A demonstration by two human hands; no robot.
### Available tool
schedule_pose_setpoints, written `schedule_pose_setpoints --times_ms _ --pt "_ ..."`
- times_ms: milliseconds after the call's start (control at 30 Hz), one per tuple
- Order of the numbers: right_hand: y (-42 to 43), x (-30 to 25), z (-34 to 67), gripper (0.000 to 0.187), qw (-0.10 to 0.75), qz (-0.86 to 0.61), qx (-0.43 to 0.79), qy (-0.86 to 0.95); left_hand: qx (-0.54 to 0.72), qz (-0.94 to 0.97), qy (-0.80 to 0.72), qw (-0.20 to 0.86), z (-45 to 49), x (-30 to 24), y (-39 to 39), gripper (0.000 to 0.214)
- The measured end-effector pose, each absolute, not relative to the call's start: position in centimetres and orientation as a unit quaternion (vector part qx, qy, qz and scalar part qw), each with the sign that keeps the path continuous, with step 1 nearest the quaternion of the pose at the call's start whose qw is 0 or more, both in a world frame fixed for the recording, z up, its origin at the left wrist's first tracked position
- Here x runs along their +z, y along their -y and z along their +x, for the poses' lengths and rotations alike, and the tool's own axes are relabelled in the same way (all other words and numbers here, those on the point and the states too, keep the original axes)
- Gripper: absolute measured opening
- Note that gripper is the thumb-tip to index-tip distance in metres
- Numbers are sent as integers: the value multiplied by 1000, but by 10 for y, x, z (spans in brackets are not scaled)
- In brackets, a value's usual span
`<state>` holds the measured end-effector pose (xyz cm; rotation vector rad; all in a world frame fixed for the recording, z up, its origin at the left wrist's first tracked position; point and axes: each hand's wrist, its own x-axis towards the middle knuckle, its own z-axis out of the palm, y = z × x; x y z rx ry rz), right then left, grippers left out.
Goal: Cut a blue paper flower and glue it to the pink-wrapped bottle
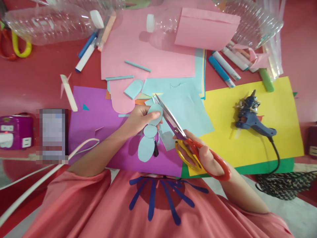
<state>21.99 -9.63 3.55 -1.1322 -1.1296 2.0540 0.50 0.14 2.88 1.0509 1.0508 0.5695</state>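
Dark blue strips [158, 195] lie fanned on the salmon-clad lap. Above them, over the purple sheet [99, 115], the left hand [138, 120] pinches a light blue cutout [146, 150] between thumb and fingers. The right hand [208, 158] has its fingers clenched through the handles of the scissors [173, 124], with the blades at the cutout's upper edge. 1 glue gun [250, 117] rests on the yellow sheet [272, 109].
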Motion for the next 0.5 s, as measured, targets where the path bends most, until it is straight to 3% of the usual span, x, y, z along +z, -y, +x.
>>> schedule_pose_setpoints --times_ms 167,300,400,500 --pt "96 33 226 78 241 -439 755 422 248 482 -467 698 4 27 -3 29" --pt "86 47 232 71 196 -474 721 466 267 479 -474 689 4 25 -4 28" --pt "69 62 235 56 160 -548 616 542 294 486 -497 657 4 25 -4 29" --pt "50 67 234 43 132 -618 432 643 326 508 -514 609 3 23 -5 35"
